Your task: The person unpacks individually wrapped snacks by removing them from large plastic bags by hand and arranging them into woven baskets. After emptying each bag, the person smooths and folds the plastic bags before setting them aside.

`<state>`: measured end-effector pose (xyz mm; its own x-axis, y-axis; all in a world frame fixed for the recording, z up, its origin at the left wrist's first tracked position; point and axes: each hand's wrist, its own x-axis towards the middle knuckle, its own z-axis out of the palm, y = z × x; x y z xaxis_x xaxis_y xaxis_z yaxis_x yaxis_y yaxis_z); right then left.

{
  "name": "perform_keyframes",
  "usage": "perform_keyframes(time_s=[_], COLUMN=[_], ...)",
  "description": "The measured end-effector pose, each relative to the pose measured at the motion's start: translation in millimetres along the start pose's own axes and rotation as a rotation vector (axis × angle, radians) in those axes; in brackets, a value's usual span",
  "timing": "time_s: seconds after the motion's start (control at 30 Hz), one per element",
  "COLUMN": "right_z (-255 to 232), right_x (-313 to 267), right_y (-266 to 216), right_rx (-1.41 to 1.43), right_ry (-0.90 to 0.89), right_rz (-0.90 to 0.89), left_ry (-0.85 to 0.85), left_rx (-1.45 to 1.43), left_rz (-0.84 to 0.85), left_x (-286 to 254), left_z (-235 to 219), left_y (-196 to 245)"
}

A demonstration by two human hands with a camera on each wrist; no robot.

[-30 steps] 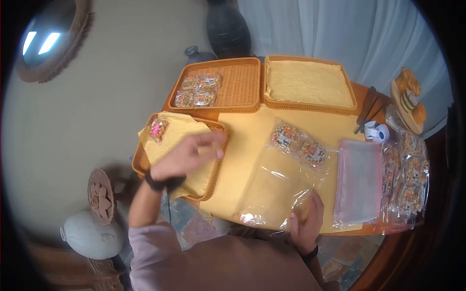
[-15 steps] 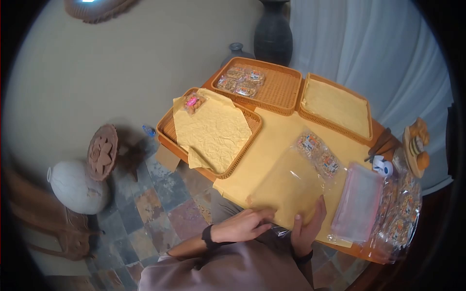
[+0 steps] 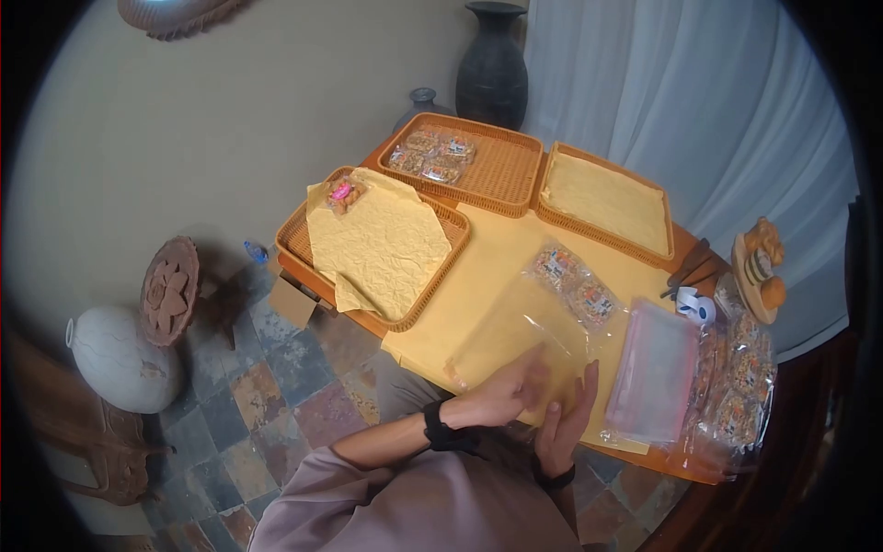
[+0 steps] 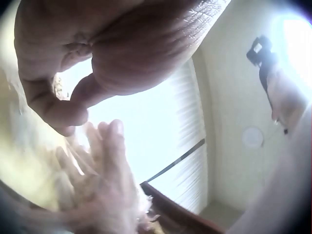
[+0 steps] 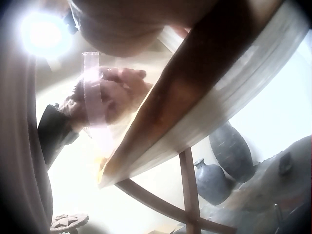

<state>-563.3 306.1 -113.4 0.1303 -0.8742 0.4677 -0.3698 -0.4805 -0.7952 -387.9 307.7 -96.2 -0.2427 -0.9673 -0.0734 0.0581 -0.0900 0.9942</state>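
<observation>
A large clear bag (image 3: 497, 322) lies on yellow paper, with two snack packs (image 3: 589, 302) at its far end. My left hand (image 3: 497, 396) is over the bag's near part, slightly blurred. Its thumb and finger meet in the left wrist view, where the left hand (image 4: 117, 48) pinches at the plastic; the exact grip is unclear. Beside it, my right hand (image 3: 563, 428) rests against the bag's near right edge, fingers straight and thumb apart. In the right wrist view a pinkish plastic strip (image 5: 92, 92) crosses in front of the left hand (image 5: 114, 105).
Flat empty bags (image 3: 651, 373) and bagged snacks (image 3: 740, 386) lie at the right, with a tape roll (image 3: 694, 305) behind. Three wicker trays stand left and back: one with paper and a pink-labelled pack (image 3: 342, 195), one with several packs (image 3: 440, 169), one paper-lined (image 3: 607, 207).
My left hand has come from over the left tray, down to the bag's near edge and then right, close to my right hand. The head view has shifted; the right hand stays by the bag.
</observation>
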Motion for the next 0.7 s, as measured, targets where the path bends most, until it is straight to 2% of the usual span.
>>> perform_keyframes(time_s=[0.03,0.1,0.13,0.2,0.33,0.4,0.53,0.63,0.7], right_z=[-1,-2,-2,-1,-3,-3,-2,-1,-1], right_x=[0,0,1,2,7,5,2,6,7], right_y=[1,0,-2,-5,-14,-12,-7,-8,-6], right_rx=[-0.019,-0.041,-0.060,-0.083,-0.072,-0.050,-0.038,0.001,-0.008], right_ry=[-0.040,-0.076,-0.086,-0.091,-0.098,-0.107,-0.064,-0.083,-0.098], right_rz=[0.013,0.025,0.017,0.014,0.044,0.075,0.064,0.088,0.086], left_ry=[-0.006,0.239,0.234,0.018,-0.002,0.000,-0.055,0.023,0.169], left_rx=[-0.001,0.502,0.501,-0.259,-0.323,-0.248,-0.298,-0.356,-0.456], left_rz=[0.002,0.258,0.262,-0.174,-0.134,-0.168,-0.223,-0.253,-0.193], left_x=[10,29,30,33,46,51,58,65,71], left_z=[1,3,2,0,11,12,6,8,9], left_y=[-14,-39,-27,5,-6,-1,8,14,10])
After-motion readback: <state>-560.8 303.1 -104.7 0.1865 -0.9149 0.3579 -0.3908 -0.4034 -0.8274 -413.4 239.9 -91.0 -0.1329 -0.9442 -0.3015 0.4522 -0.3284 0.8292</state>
